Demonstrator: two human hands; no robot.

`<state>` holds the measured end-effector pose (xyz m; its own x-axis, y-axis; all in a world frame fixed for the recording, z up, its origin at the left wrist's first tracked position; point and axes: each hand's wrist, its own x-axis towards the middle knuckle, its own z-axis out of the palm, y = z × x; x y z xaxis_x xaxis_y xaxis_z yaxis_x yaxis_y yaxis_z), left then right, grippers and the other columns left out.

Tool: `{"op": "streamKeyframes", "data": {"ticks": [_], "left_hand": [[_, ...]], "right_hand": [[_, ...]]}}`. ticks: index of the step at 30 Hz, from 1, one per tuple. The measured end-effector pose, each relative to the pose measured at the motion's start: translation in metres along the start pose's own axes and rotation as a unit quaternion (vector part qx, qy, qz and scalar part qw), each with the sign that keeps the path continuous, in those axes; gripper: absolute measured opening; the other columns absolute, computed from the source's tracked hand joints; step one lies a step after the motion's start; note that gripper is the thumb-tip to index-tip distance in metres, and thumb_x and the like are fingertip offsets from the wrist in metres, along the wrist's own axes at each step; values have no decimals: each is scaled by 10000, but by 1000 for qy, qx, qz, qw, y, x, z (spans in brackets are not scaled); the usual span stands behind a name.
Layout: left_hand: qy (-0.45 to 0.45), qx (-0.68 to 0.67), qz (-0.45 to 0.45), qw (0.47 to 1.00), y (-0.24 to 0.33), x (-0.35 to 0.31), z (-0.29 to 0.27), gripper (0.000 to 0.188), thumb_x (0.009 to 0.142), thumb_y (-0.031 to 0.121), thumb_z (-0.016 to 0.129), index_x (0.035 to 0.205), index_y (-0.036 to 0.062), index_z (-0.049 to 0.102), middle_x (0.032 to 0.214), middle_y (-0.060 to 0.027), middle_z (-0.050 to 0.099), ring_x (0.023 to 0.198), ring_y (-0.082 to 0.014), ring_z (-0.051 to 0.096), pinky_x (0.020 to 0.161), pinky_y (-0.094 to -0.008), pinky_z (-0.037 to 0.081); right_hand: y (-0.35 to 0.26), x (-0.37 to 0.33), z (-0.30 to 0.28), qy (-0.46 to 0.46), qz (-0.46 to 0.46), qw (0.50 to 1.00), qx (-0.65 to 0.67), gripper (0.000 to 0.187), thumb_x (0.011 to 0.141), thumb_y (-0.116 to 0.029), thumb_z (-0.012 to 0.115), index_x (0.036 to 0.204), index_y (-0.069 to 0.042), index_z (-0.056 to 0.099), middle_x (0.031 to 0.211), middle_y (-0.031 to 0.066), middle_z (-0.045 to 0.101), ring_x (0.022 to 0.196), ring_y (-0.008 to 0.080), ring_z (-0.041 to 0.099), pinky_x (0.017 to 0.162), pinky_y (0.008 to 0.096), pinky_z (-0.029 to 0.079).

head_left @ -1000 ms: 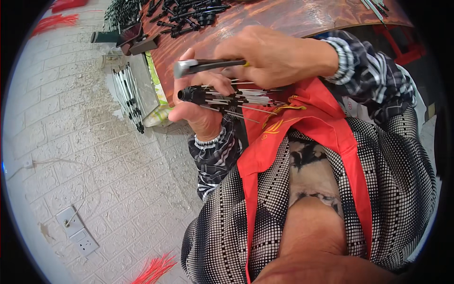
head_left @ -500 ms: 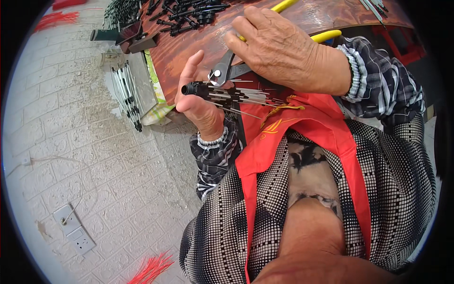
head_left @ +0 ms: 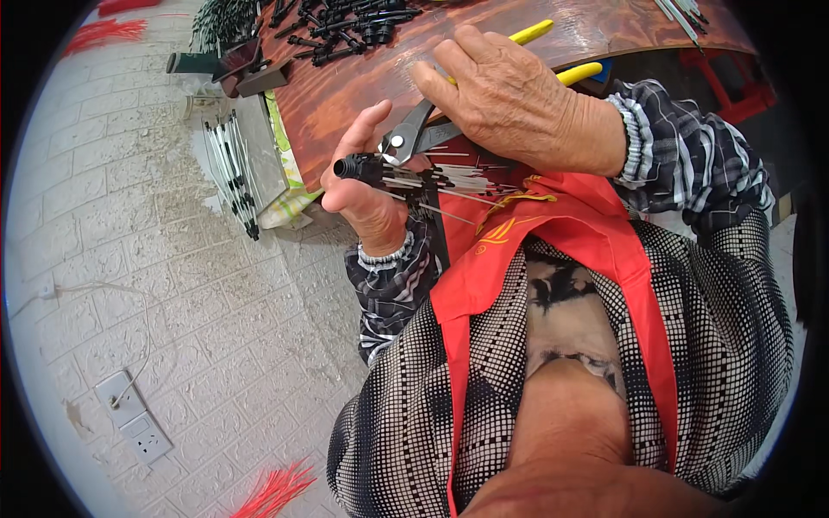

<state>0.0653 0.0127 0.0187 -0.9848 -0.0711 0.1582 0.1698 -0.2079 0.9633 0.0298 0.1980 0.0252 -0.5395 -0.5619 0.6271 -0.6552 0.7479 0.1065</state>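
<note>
Pliers (head_left: 406,140) with yellow handles are gripped in my right hand (head_left: 522,108), which wraps over them above the table edge. Their dark metal jaws reach down to a black threaded fitting (head_left: 351,167) at my left hand (head_left: 373,214). My left hand is closed around that fitting and a bundle of thin white strips with black parts (head_left: 453,179), thumb in front and index finger raised behind. The strips point right, toward the red apron (head_left: 553,216). What lies exactly between the jaws is hidden.
Many black fittings (head_left: 345,30) are piled on the reddish-brown wooden table (head_left: 319,104). Bundled white and black strips (head_left: 231,177) stand left of it, by a textured pale wall (head_left: 173,285) with a socket (head_left: 145,437). Red strips (head_left: 275,490) show at the bottom; a red stool-like frame (head_left: 734,91) stands right.
My right hand has shifted slightly, and the yellow handles have come closer together. My left index finger has tipped a little to the right; the bundle stays almost in place.
</note>
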Motion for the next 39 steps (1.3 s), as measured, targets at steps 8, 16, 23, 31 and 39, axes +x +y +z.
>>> {"op": "streamKeyframes", "data": {"ticks": [8, 16, 23, 31, 39], "left_hand": [[-139, 96, 62, 984, 1, -3, -16, 869, 603, 415, 883, 1216, -94, 535, 885, -102, 664, 662, -125, 622, 603, -239, 510], [-129, 83, 13, 988, 3, 3, -12, 591, 626, 78, 784, 1172, -57, 600, 878, -97, 679, 724, -117, 624, 696, -248, 508], [-182, 266, 117, 939, 7, -5, -12, 417, 621, 120, 812, 984, -42, 687, 959, -107, 697, 793, -131, 627, 760, -264, 496], [-86, 151, 7, 985, 3, -5, 0, 584, 609, 58, 780, 1152, -72, 608, 863, -89, 672, 728, -134, 618, 704, -243, 493], [-192, 22, -15, 981, 8, 6, -3, 651, 633, 42, 796, 1236, -44, 567, 835, -58, 659, 756, -108, 608, 708, -234, 476]], "right_hand": [[23, 14, -16, -23, -72, 995, 66, 251, 805, -159, 616, 981, 10, 558, 777, 97, 572, 767, 214, 583, 634, 318, 487], [64, 63, -42, -487, -148, 809, 295, 235, 797, -186, 632, 901, 20, 583, 739, 105, 585, 712, 195, 576, 589, 305, 468], [59, 16, 22, -502, -120, 594, 618, 333, 664, -186, 790, 844, 26, 607, 652, 96, 607, 652, 193, 616, 589, 367, 483], [36, 10, -37, -42, -129, 989, 53, 311, 716, -215, 631, 939, -18, 540, 789, 71, 540, 762, 287, 598, 613, 450, 444], [56, 17, -30, -435, -19, 712, 551, 269, 668, -211, 723, 835, -51, 585, 706, 79, 588, 699, 203, 602, 573, 361, 422]]}}
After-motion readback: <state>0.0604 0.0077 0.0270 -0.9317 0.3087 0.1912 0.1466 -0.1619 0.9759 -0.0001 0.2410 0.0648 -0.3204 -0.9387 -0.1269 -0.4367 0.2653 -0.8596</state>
